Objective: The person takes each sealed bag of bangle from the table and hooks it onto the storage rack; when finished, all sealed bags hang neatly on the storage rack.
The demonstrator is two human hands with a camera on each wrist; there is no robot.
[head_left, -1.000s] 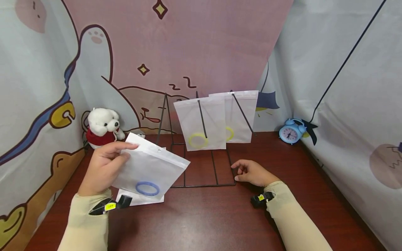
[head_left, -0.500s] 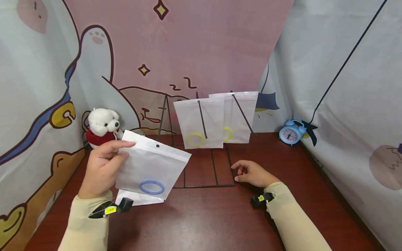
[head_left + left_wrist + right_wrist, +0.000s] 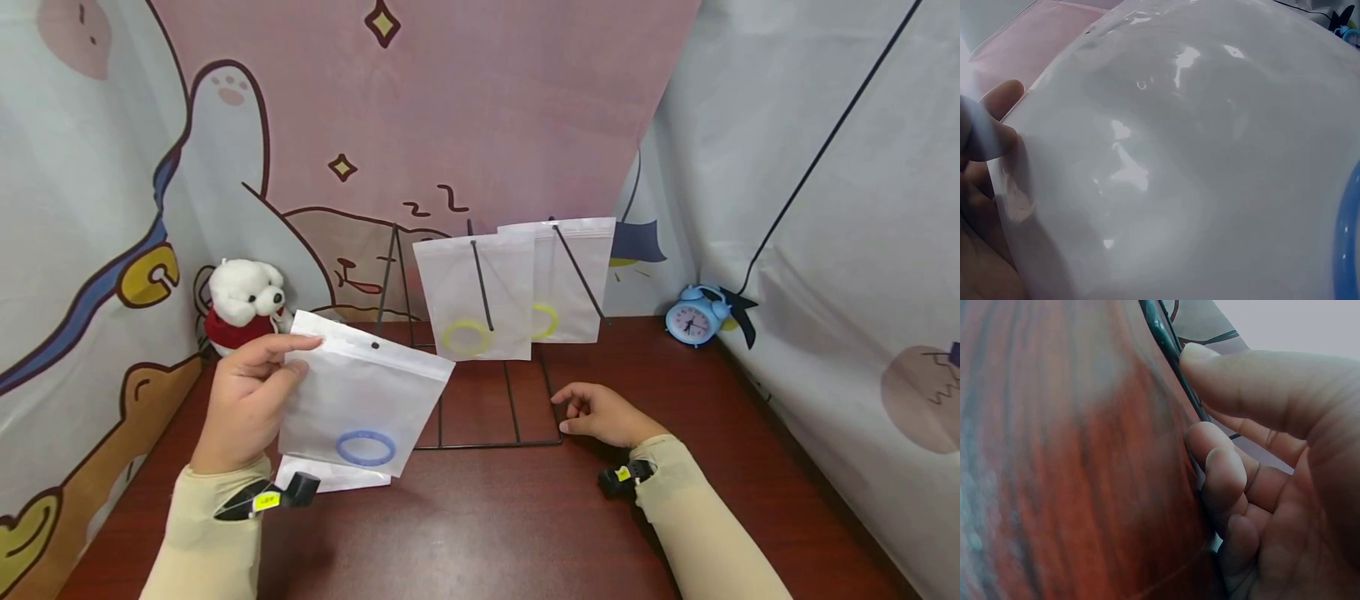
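My left hand (image 3: 251, 400) pinches a white zip bag (image 3: 337, 392) at its upper left corner, thumb on the front. A blue ring (image 3: 365, 448) shows through the bag, and its hang hole sits in the top strip. In the left wrist view the bag (image 3: 1179, 156) fills most of the picture. My right hand (image 3: 607, 414) grips the right side of a black wire rack's base (image 3: 487, 444) with thumb and curled fingers. Two white bags with yellow rings, a front bag (image 3: 480, 283) and a rear bag (image 3: 577, 267), hang from the rack's hooks.
Another white bag (image 3: 330, 477) lies on the brown table (image 3: 465, 533), partly under the held one. A white plush dog (image 3: 243, 292) in red sits at the back left. A blue alarm clock (image 3: 690, 321) stands at the back right. Printed cloth encloses the table.
The held bag has shifted slightly right and turned more toward the head camera, with its hole now showing dark. The hanging bags sway slightly. My right hand stays on the rack.
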